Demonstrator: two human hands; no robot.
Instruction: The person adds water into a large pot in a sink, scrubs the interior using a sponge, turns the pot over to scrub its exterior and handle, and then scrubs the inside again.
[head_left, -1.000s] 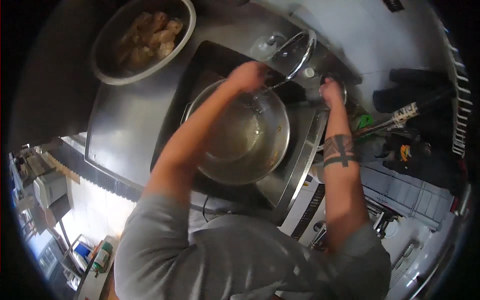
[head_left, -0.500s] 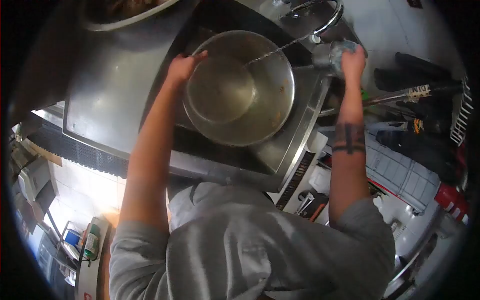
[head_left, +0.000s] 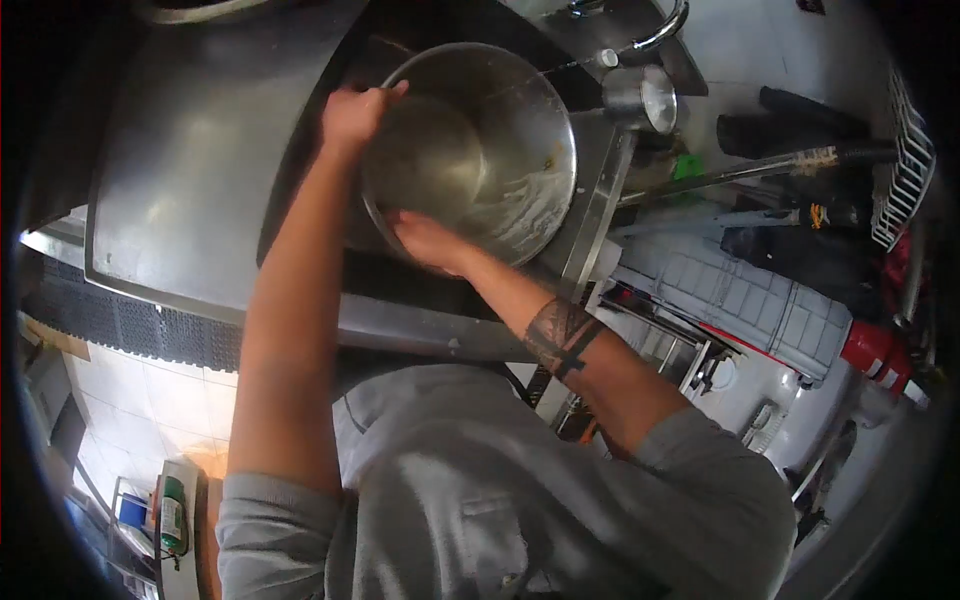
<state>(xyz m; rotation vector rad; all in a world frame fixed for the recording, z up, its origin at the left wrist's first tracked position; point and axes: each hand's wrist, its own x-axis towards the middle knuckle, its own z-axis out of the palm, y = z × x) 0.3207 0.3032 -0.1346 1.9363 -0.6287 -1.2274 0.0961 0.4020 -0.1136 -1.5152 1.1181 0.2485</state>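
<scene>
A large, wide metal bowl [head_left: 535, 135] rests in the dark sink [head_left: 300, 180]. My left hand [head_left: 355, 118] is closed on its upper left rim, thumb on the inner side. My right hand [head_left: 430, 243] is at the bowl's near left side, back of the hand up, fingers curled against the wall near the rim. Whatever those fingers press or hold is hidden beneath them. White sudsy streaks [head_left: 525, 210] mark the bowl's right inner wall. A metal canister [head_left: 625, 98] with a whitish interior lies tilted beside the sink, apart from both hands.
A curved chrome faucet [head_left: 662, 32] sends a thin stream toward the bowl. Left of the sink is a metal drainboard [head_left: 180, 190]. Long poles [head_left: 735, 180], a white wire rack [head_left: 905, 160] and a grey crate-like panel [head_left: 745, 300] stand at the right.
My right hand has left the canister and come across to the bowl's near left side. Sudsy streaks now show on the bowl's right wall. My left hand keeps its hold; the view has shifted slightly.
</scene>
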